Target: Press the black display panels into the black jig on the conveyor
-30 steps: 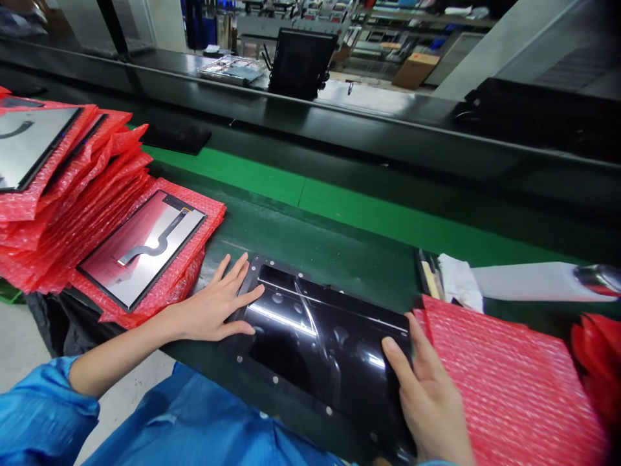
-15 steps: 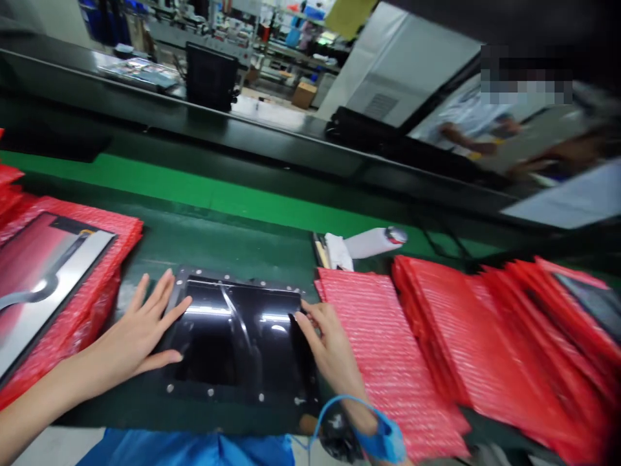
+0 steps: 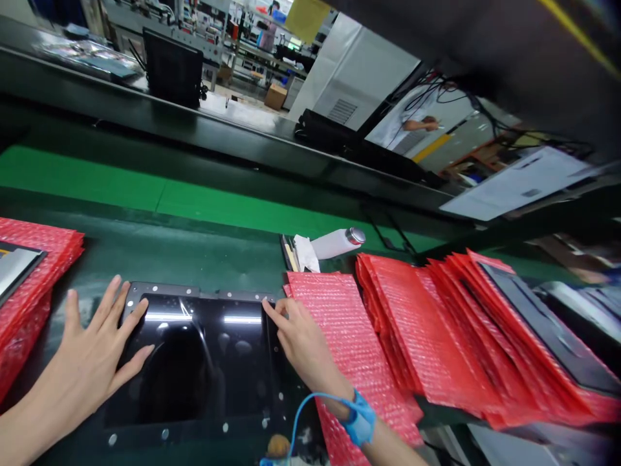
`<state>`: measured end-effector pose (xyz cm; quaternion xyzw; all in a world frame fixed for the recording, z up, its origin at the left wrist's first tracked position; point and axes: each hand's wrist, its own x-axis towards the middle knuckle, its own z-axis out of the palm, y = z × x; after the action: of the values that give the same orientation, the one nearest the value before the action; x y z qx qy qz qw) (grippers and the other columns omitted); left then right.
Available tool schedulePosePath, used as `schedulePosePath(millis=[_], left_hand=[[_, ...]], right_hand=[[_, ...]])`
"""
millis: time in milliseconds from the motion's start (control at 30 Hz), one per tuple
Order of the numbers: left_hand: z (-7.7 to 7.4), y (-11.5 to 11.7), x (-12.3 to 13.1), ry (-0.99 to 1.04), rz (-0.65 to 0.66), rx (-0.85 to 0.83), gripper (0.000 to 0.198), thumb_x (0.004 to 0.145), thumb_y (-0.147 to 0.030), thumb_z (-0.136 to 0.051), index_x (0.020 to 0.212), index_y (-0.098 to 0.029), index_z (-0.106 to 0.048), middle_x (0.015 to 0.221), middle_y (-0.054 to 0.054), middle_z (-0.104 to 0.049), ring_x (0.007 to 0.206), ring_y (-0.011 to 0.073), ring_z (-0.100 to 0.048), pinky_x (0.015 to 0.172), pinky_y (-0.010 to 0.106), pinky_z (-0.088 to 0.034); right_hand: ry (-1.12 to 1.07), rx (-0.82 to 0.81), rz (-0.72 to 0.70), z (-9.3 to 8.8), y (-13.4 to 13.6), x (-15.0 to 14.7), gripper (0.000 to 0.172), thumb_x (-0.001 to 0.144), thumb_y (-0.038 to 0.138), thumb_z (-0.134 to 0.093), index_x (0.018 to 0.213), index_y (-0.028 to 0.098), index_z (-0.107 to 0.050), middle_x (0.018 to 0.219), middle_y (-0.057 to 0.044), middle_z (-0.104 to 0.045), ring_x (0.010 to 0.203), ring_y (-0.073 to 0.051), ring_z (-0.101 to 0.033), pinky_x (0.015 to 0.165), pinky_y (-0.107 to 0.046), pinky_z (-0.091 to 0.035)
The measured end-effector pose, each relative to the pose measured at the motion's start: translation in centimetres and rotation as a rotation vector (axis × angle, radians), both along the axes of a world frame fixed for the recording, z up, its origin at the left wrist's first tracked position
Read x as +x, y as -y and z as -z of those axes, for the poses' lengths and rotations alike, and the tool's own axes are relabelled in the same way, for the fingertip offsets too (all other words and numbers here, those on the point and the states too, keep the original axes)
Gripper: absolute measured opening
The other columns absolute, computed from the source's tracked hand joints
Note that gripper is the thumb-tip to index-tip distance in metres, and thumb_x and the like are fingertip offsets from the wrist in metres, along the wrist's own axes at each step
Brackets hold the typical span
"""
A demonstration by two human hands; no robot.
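Note:
A glossy black panel (image 3: 204,369) with a screw-studded frame lies flat on the dark green bench in front of me. My left hand (image 3: 92,356) rests open on its left edge, fingers spread. Along the panel's right edge lies my right hand (image 3: 301,343), fingers stretched out and touching it, a blue wrist strap (image 3: 361,421) with a coiled cord on the wrist. A red bubble-wrap sheet (image 3: 349,349) lies directly right of that hand.
Fanned red bubble-wrap bags (image 3: 460,336), some with dark panels inside, fill the right side. More red bags (image 3: 29,272) holding a screen sit at the left edge. A white cylinder (image 3: 337,243) lies behind them beside the green conveyor belt (image 3: 145,194). A person (image 3: 412,126) stands far back.
The view has swung to the right, bringing the fanned red bags into sight. My hands stay on the black panel's two edges, which now lies squarer to me.

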<state>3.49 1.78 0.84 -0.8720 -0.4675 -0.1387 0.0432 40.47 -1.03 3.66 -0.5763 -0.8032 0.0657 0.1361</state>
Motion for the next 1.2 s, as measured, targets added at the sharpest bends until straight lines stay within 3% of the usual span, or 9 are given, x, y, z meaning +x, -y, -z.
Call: schedulePosePath(millis=[100,167,333,433,567,667,800,1000,1200], left_hand=[[0.3,-0.2,0.2,0.017,-0.011,-0.029,0.074,0.094,-0.047,-0.041,0.157,-0.017,-0.016,0.163,0.019,-0.009,0.147,0.0451,-0.016,0.112,0.075,0.002],[0.7,-0.2,0.2,0.016,-0.011,-0.03,0.079,0.093,-0.049,-0.041,0.158,-0.019,-0.008,0.163,0.018,-0.005,0.147,0.0467,-0.014,0.112,0.076,-0.001],[1.6,-0.5,-0.1,0.012,0.006,-0.017,0.087,0.088,-0.052,-0.047,0.158,-0.017,-0.008,0.163,0.021,-0.003,0.146,0.0507,-0.011,0.111,0.076,-0.011],[1.5,-0.6,-0.1,0.02,0.017,-0.028,0.086,0.089,-0.052,-0.046,0.158,-0.018,-0.007,0.164,0.02,-0.001,0.147,0.0504,-0.009,0.112,0.075,-0.011],[0.5,-0.3,0.1,0.057,0.007,-0.045,0.078,0.093,-0.048,-0.043,0.158,-0.024,-0.007,0.165,0.013,-0.003,0.148,0.0462,-0.008,0.114,0.073,-0.006],[-0.1,0.4,-0.2,0.113,0.011,-0.06,0.069,0.096,-0.048,-0.035,0.158,-0.029,-0.01,0.165,0.007,-0.012,0.149,0.042,-0.01,0.114,0.074,-0.004],[0.5,1.9,-2.4,0.116,0.049,-0.192,0.073,0.094,-0.054,-0.039,0.157,-0.029,-0.014,0.164,0.006,-0.015,0.15,0.0395,-0.009,0.115,0.069,-0.016],[1.4,2.3,-6.4,0.06,0.193,-0.426,0.082,0.086,-0.06,-0.049,0.156,-0.038,-0.012,0.165,-0.002,-0.003,0.151,0.0376,-0.01,0.114,0.069,-0.018],[0.8,2.6,-5.3,0.116,0.11,-0.481,0.076,0.087,-0.057,-0.049,0.153,-0.047,-0.014,0.164,-0.013,-0.004,0.15,0.0358,-0.014,0.116,0.067,-0.017]], right_hand=[[0.158,0.013,-0.048,0.5,0.1,-0.2,0.057,0.087,0.0,-0.038,0.14,0.019,-0.049,0.1,-0.01,-0.06,0.088,-0.026,-0.055,0.075,-0.044,-0.053],[0.182,0.018,-0.067,1.1,0.1,-0.2,0.059,0.089,0.001,-0.039,0.145,0.019,-0.043,0.101,-0.011,-0.061,0.088,-0.027,-0.054,0.074,-0.045,-0.052],[0.025,0.044,-0.001,3.0,0.4,-0.8,0.067,0.092,0.001,-0.034,0.154,0.023,-0.026,0.105,-0.01,-0.061,0.091,-0.027,-0.053,0.078,-0.047,-0.054],[0.008,0.024,0.065,3.4,0.6,-1.5,0.064,0.092,0.0,-0.033,0.153,0.02,-0.032,0.107,-0.011,-0.06,0.094,-0.027,-0.053,0.083,-0.047,-0.053],[-0.004,-0.02,0.066,2.6,1.1,-2.4,0.054,0.095,0.003,-0.032,0.147,0.018,-0.043,0.103,-0.012,-0.059,0.094,-0.027,-0.051,0.085,-0.046,-0.05],[-0.141,-0.092,0.013,1.3,2.7,-2.0,0.052,0.097,0.007,-0.034,0.143,0.028,-0.049,0.101,-0.008,-0.056,0.094,-0.024,-0.051,0.084,-0.042,-0.05],[-0.42,-0.304,0.092,0.3,5.7,0.0,0.054,0.097,0.014,-0.044,0.146,0.036,-0.042,0.103,-0.004,-0.05,0.092,-0.018,-0.054,0.083,-0.037,-0.051],[-0.507,-0.698,0.269,0.3,7.2,1.3,0.107,0.078,0.025,-0.077,0.157,0.034,-0.007,0.102,0.0,-0.053,0.069,-0.012,-0.053,0.065,-0.028,-0.049],[-0.236,-0.783,0.283,-1.0,5.2,-0.6,0.13,0.068,0.028,-0.086,0.157,0.02,0.009,0.103,-0.009,-0.065,0.083,-0.025,-0.063,0.074,-0.035,-0.048]])
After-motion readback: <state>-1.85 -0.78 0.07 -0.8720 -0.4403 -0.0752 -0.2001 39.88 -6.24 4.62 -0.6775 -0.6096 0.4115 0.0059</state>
